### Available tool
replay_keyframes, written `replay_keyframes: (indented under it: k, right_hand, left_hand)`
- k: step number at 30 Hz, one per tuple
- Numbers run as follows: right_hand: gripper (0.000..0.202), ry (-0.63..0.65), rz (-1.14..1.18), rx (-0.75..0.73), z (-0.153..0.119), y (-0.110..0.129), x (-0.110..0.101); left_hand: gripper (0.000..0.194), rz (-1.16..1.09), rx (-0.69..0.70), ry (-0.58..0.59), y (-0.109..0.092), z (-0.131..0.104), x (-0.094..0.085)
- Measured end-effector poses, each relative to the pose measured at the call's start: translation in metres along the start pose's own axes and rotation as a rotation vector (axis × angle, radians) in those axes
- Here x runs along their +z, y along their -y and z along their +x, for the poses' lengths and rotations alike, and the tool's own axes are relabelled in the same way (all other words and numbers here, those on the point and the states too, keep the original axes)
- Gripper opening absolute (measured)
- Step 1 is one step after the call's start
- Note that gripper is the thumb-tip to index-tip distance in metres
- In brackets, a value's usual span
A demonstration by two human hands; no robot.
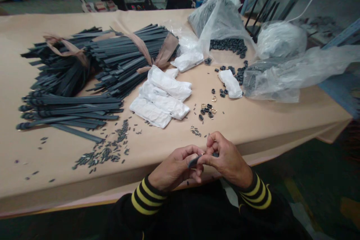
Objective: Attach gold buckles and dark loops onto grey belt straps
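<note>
Dark strip (193,162) by the tabletop's (157,142) edge
Left hand (174,168) and right hand (230,162) pinch it, fingers nearly closed.

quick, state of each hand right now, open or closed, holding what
Left hand: closed, holding a flat dark-grey strip.
Right hand: closed, pinching by the strip's end; a small dark piece there is too hidden to identify.

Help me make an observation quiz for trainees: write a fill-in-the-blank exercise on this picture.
1. The left hand and right hand meet at a dark strip, by the ____, not far, edge of the table.
2. The striped cuffs are black and ____.
3. The packets beside the strap bundles are ____ in colour.
4. The metal buckles are ____ in colour.

Missing words: near; yellow; white; gold.
</note>
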State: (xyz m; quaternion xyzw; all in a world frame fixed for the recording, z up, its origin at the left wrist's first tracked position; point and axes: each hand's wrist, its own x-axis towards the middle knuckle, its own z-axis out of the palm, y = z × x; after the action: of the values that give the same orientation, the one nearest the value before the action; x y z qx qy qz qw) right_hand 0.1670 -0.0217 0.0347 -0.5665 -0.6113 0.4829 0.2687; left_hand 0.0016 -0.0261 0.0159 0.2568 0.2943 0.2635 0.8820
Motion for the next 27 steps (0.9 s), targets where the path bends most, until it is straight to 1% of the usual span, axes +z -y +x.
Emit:
replay_keyframes:
  k: [2, 3, 6, 9, 12, 15, 16, 18, 20, 22, 25, 27]
  right_hand:
    - [0.035, 0.047, 0.002, -0.006, 0.0, 0.001, -0.001]
    - [0.036, 0.065, 0.009, -0.013, 0.001, 0.0, -0.001]
    - [0.034, 0.124, 0.054, -0.019, 0.002, -0.002, -0.001]
    - [0.028, 0.221, 0.131, 0.027, 0.002, -0.004, -0.004]
    - [0.03, 0.293, 0.125, 0.055, 0.002, -0.006, -0.008]
    - [0.033, 0.327, 0.097, 0.048, 0.002, -0.008, -0.01]
    - [0.034, 0.347, 0.113, 0.063, 0.002, -0.008, -0.01]
    - [0.034, 0.388, 0.17, 0.11, 0.003, -0.009, -0.009]
    - [0.032, 0.421, 0.2, 0.126, 0.003, -0.01, -0.009]
    - [0.028, 0.416, 0.148, 0.084, 0.004, -0.01, -0.009]
    - [0.024, 0.355, -0.047, -0.034, 0.006, -0.009, -0.009]
    - [0.023, 0.32, -0.193, -0.114, 0.008, -0.009, -0.01]
  left_hand:
    - [0.023, -0.062, -0.028, 0.071, 0.006, 0.001, -0.003]
    - [0.024, -0.077, -0.021, 0.097, 0.009, 0.002, -0.003]
    - [0.025, -0.071, 0.043, 0.117, 0.01, 0.002, -0.003]
    - [0.022, 0.04, 0.105, 0.041, 0.004, 0.0, -0.003]
    - [0.019, 0.271, 0.205, -0.072, -0.004, -0.003, -0.003]
    - [0.017, 0.514, 0.293, -0.214, -0.006, -0.003, -0.003]
    - [0.016, 0.56, 0.308, -0.261, -0.006, -0.003, -0.002]
    - [0.016, 0.573, 0.316, -0.319, -0.004, -0.002, -0.002]
    - [0.017, 0.534, 0.297, -0.339, -0.003, 0.0, -0.001]
    - [0.019, 0.521, 0.283, -0.352, -0.003, 0.001, -0.002]
    - [0.021, 0.534, 0.269, -0.356, -0.006, 0.003, -0.007]
    - [0.022, 0.512, 0.233, -0.32, -0.007, 0.006, -0.012]
